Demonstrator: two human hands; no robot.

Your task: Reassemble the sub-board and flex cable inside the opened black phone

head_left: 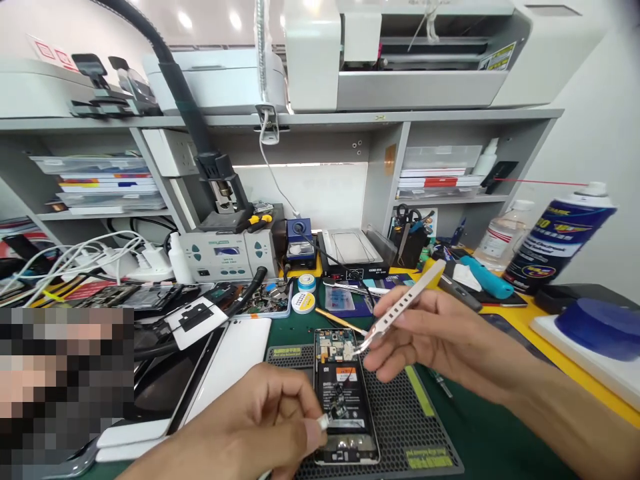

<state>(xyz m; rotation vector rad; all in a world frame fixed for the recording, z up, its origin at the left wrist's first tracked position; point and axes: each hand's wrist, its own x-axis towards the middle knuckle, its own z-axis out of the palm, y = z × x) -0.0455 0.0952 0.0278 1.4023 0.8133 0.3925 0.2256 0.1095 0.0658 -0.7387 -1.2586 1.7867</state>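
An opened smartphone [367,407] lies face down on a black perforated mat [400,413]. Its circuit board [333,347] shows at the far end, with a black battery [330,383] below it. My right hand [430,333] holds metal tweezers [400,303], their bent tip over the circuit board; contact there I cannot tell. Over the phone's lower left edge, my left hand [270,420] pinches a small white piece [324,422] between thumb and finger. Several small dark parts [337,402] lie over the battery beside those fingertips.
A yellow stick [340,321] lies beyond the phone, near two small round tins [303,303]. White panels [235,363] and phone parts crowd the left. A hot-air station [227,253] stands behind. On the right are a screwdriver [443,385], a blue spray can [555,240] and a clear bottle [505,233].
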